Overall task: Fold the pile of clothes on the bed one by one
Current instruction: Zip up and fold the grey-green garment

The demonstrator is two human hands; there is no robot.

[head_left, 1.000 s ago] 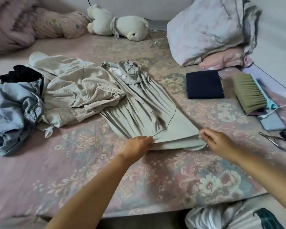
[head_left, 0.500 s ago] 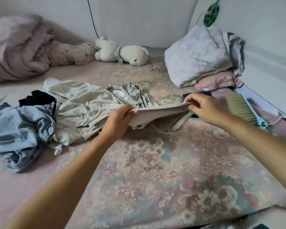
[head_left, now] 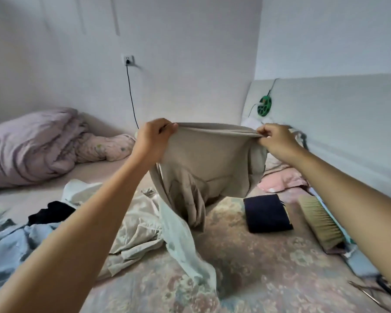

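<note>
From the head camera: both hands are up at chest height over the bed (head_left: 246,274). The left hand (head_left: 152,141) grips one top corner of the beige garment (head_left: 210,163), fingers curled over the hem, and the right hand (head_left: 274,138) pinches the other corner. The cloth is stretched between them and hangs free, its lower folds and a pale sheer lining (head_left: 181,236) trailing down toward the floral bedspread. Below and to the left lies the rest of the pile: a crumpled beige piece (head_left: 133,231), a blue denim item (head_left: 7,251) and something black (head_left: 51,211). To the right, a folded navy garment (head_left: 266,213) sits flat on the bed, just beside a brush (head_left: 321,222). A rolled lilac quilt (head_left: 29,143) lies along the far wall.
</note>
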